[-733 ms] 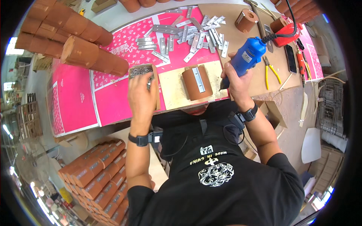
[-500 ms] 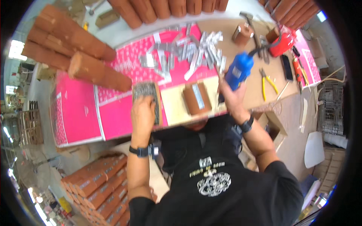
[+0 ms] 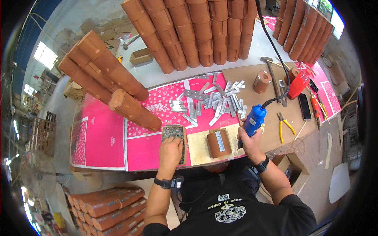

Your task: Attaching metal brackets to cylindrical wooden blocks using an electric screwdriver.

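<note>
My right hand (image 3: 252, 143) is wrapped round a blue corded electric screwdriver (image 3: 253, 122), held upright at the right side of a pale wooden board (image 3: 195, 143). On this board lies a short reddish-brown cylinder (image 3: 212, 148) with a silver metal strip (image 3: 220, 141) along its top. To the board's left stands a narrow open box (image 3: 184, 135) filled with small grey metal pieces (image 3: 172, 131), probably screws. My left hand (image 3: 171, 152) reaches into that box with its fingers curled together; the fingertips are among the pieces, so what they pinch is hidden.
Loose metal strips (image 3: 220, 100) lie heaped beyond the board. Tall stacks of brown cylinders (image 3: 199, 35) line the far side, others (image 3: 134, 110) the left. At right are yellow-handled pliers (image 3: 281, 128), a phone (image 3: 304, 106), a red bottle (image 3: 299, 83) and a hammer (image 3: 271, 74).
The view has tilted up, so the table sits lower and more of the far stacks shows. My left hand stays in the box and my right hand keeps the screwdriver beside the board.
</note>
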Available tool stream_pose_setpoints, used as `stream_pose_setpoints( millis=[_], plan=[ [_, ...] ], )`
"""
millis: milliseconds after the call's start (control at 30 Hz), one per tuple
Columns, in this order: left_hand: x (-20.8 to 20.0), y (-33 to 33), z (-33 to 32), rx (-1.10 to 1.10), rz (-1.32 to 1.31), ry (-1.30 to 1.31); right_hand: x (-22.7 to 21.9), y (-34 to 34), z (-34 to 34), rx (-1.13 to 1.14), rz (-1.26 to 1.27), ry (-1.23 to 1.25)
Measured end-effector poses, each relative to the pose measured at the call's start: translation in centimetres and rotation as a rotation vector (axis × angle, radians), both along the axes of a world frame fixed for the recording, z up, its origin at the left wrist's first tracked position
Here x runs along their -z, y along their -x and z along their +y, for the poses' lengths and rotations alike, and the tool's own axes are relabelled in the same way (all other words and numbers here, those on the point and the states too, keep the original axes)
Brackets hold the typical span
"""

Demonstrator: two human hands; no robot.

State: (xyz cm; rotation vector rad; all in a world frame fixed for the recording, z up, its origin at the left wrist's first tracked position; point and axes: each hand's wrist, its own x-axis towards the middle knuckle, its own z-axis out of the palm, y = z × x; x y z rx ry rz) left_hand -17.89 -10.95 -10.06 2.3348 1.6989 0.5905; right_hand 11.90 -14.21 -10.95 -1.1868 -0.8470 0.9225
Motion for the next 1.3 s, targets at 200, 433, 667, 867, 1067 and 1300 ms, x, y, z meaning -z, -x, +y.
stream_pose_setpoints(
  millis=[200,433,667,867,1067,1300],
  plan=[
    [0.4,0.0,-0.4,-0.078,0.009,-0.149,0.2,-0.9,0.7,0.006,-0.083,-0.001],
    [-2.0,-5.3,-2.8,0.045,-0.832,0.377,-8.2,-1.2,1.5,-0.144,0.023,-0.244],
    [-1.8,-8.9,-4.4,0.281,-0.754,0.382,-12.1,1.4,0.5,-0.218,0.325,-0.407],
    [-1.7,-9.3,-5.1,0.262,-0.769,0.339,-11.8,2.2,0.1,-0.244,0.185,-0.334],
    [-1.4,-9.4,-5.4,0.245,-0.794,0.324,-11.5,2.8,0.3,-0.265,0.174,-0.320],
    [-0.3,-10.1,-4.9,0.263,-0.733,0.061,-10.4,3.2,0.0,-0.336,0.125,-0.326]
  ],
)
